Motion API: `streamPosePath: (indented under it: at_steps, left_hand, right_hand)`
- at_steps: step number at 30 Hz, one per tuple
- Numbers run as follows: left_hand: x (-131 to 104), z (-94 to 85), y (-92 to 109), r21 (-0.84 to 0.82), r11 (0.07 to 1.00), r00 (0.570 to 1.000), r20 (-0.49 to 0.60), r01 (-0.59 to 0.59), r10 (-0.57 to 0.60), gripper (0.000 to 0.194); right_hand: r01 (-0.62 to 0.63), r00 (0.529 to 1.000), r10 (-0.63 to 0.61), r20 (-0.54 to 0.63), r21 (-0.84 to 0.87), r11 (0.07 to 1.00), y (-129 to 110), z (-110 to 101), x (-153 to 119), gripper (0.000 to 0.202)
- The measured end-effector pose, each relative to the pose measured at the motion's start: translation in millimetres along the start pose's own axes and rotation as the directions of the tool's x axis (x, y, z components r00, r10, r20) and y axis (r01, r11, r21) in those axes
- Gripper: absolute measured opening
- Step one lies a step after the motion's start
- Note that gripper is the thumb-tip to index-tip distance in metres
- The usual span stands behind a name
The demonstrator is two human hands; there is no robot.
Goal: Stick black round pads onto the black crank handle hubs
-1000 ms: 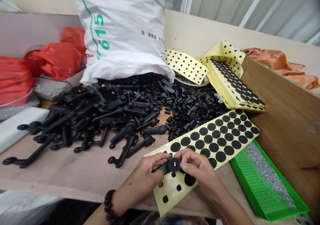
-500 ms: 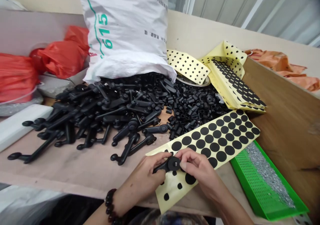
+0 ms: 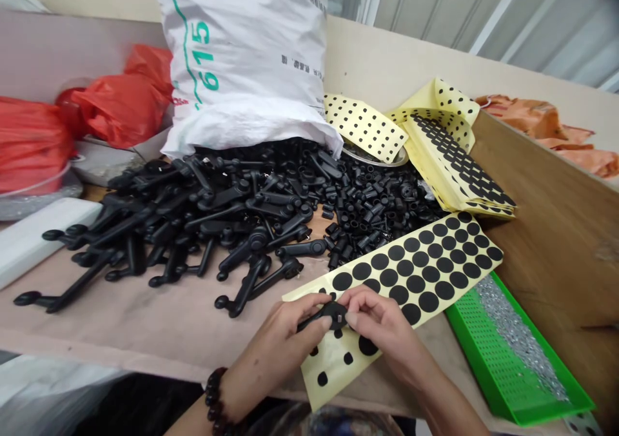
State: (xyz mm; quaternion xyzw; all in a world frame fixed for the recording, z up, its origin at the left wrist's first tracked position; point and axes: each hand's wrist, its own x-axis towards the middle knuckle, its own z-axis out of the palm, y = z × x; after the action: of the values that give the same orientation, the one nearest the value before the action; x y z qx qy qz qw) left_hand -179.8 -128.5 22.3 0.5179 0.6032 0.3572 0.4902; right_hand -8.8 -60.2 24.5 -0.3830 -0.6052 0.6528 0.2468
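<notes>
My left hand (image 3: 300, 333) is closed around a black plastic crank-shaped arm (image 3: 338, 316), its thumb lying on the round end. A small metal piece shows at the centre of that end. The fingers of my right hand (image 3: 374, 318) pinch the right rim of the same round end; whether a thin pad lies between them I cannot tell. Both hands are over a yellow backing sheet (image 3: 322, 394) with rows of large round black stickers (image 3: 401, 267). Several smaller black dots remain on its lower left part.
A heap of similar black arms (image 3: 232, 207) lies behind my hands, beside small black caps (image 3: 372, 197). A white woven sack (image 3: 246, 55) stands over them. On the right are a green basket (image 3: 464, 333) of small metal pieces, folded sticker sheets (image 3: 425, 178) and a wooden board (image 3: 546, 229).
My left thumb has moved up from the side of the arm onto its round end. The right fingers have shifted slightly at the rim. The sheet and heap lie as before.
</notes>
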Motion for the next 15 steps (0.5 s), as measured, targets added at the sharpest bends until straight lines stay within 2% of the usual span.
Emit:
streamPosePath:
  at_steps: [6, 9, 15]
  left_hand:
    - [0, 4.0, -3, 0.070, 0.996, 0.992, -0.111, -0.051, 0.058, 0.029]
    - [-2, 4.7, -5, 0.109, 0.992, 0.986, -0.147, -0.059, 0.075, 0.029]
    - [-11, 6.0, -11, 0.095, 0.994, 0.979, -0.193, -0.046, 0.064, 0.029]
  right_hand:
    - [0.034, 0.999, -0.039, -0.037, -0.117, 0.993, 3, 3, 3, 0.013]
    - [0.013, 0.999, -0.018, -0.038, -0.140, 0.990, 5, 6, 3, 0.015]
    - [-0.109, 0.994, 0.110, -0.009, 0.057, 0.992, 6, 13, 2, 0.033]
